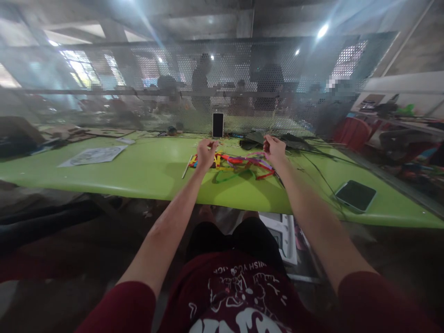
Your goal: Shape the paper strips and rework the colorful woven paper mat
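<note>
Above the green tabletop (156,162), my left hand (206,153) is raised with thumb and fingertips pinched together. Whatever lies in that pinch is too small to make out. My right hand (275,149) is held farther right at a similar height, its fingers curled in to the thumb; what they hold, if anything, is hidden. Between and below both hands lies a bundle of coloured strips (236,160), red, yellow, purple and blue. A green strip (236,176) loops toward the near edge. A thin pale stick (186,167) lies at the bundle's left end.
A phone-like dark screen (218,125) stands upright at the back. Another dark-screened device (356,194) lies near the front right edge. Printed paper (93,155) is on the left. Dark cloth-like pieces (255,138) lie behind my right hand. A perforated metal screen (232,83) borders the back, with people beyond.
</note>
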{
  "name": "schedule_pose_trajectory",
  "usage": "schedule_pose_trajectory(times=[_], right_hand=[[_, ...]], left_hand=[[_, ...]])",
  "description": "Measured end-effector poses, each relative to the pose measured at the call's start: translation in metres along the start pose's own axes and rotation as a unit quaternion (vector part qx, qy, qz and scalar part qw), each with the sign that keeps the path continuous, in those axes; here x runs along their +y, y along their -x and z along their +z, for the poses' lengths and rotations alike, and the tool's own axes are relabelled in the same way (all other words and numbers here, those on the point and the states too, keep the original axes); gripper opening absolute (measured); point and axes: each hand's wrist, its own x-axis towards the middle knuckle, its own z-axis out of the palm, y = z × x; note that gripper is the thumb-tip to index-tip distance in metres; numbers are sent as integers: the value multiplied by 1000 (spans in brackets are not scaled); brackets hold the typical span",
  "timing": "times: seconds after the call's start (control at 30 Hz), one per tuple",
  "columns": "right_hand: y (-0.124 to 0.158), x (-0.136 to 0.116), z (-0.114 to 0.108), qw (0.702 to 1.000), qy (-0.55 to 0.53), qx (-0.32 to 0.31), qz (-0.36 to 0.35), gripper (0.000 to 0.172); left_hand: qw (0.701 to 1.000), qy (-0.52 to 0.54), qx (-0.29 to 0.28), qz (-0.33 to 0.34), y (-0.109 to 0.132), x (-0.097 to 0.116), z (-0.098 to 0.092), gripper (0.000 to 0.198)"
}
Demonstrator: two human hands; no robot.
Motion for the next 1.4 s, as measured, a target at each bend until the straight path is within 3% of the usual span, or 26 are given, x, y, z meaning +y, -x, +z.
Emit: schedule_pose_trajectory(times=[0.1, 0.13, 0.4, 0.67, 0.83, 1.0, 1.1, 1.23, 1.4], right_hand=[[4, -5, 0, 998, -3, 59, 2, 27], [7, -6, 2, 999, 7, 51, 3, 29], [43, -5, 29, 982, 120, -148, -12, 31], [61, -5, 43, 942, 174, -287, 6, 16], [66, -3, 46, 938, 179, -297, -1, 10], [71, -7, 47, 929, 204, -309, 2, 8], [69, -5, 46, 928, 206, -311, 12, 6], [62, 0, 43, 944, 183, -274, 28, 8], [56, 0, 39, 960, 144, -233, 62, 10]], left_hand=[[1000, 1, 2, 5, -1, -1, 0, 34], [1000, 0, -1, 8, -1, -1, 1, 33], [991, -10, -109, 83, 7, 9, 4, 13], [969, -12, -186, 165, 19, 25, 9, 31], [972, 18, -171, 160, 20, 25, 15, 18], [984, 37, -141, 107, 19, 22, 17, 11], [983, 25, -134, 123, 18, 21, 17, 7], [983, 15, -121, 135, 15, 21, 14, 10], [987, 14, -124, 99, 12, 19, 7, 10]])
